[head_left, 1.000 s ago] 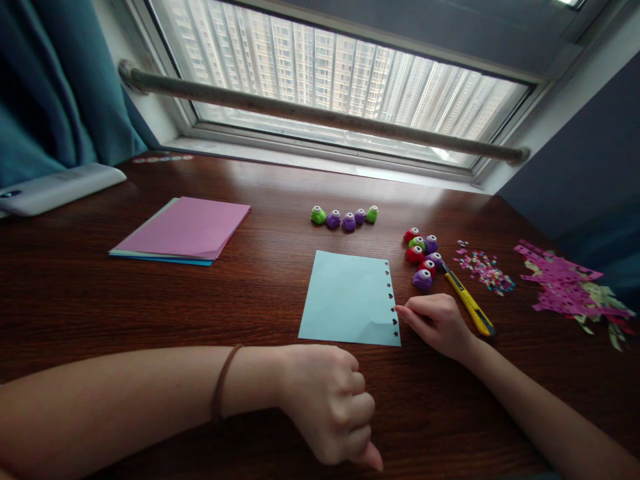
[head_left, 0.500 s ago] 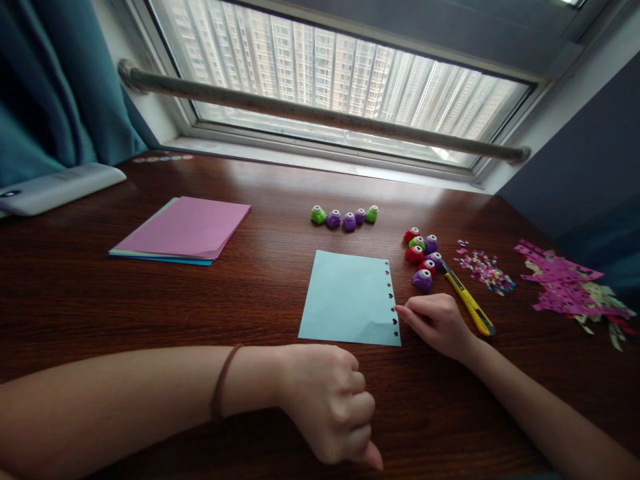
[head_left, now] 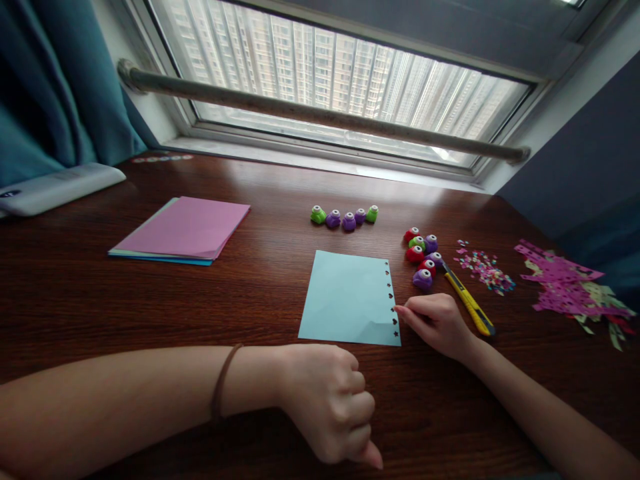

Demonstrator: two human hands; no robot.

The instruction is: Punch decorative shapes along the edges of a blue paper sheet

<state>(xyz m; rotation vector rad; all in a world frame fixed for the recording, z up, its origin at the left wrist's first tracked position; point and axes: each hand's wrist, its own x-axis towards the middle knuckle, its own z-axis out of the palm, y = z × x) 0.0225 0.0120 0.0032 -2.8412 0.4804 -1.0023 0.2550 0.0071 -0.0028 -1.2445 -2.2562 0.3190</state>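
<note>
A light blue sheet of paper (head_left: 350,293) lies flat before me, with a column of small star and heart holes along its right edge and a faint crease near the bottom. My right hand (head_left: 435,323) is closed, its thumb and forefinger pinched at that punched edge. Below the sheet, my left hand (head_left: 330,403) rests as a loose fist, thumb poking out at lower right, nothing visible in it. Beyond the right hand is a cluster of red, green and purple craft punches (head_left: 423,257). A yellow utility knife (head_left: 470,300) lies beside them, blade toward the punches.
More green and purple punches (head_left: 349,220) form a row behind the sheet. At left sits a stack of coloured paper (head_left: 185,227), near a white device (head_left: 65,187). Confetti (head_left: 485,270) and punched paper scraps (head_left: 565,277) lie at right. A window bar (head_left: 320,117) crosses behind the table.
</note>
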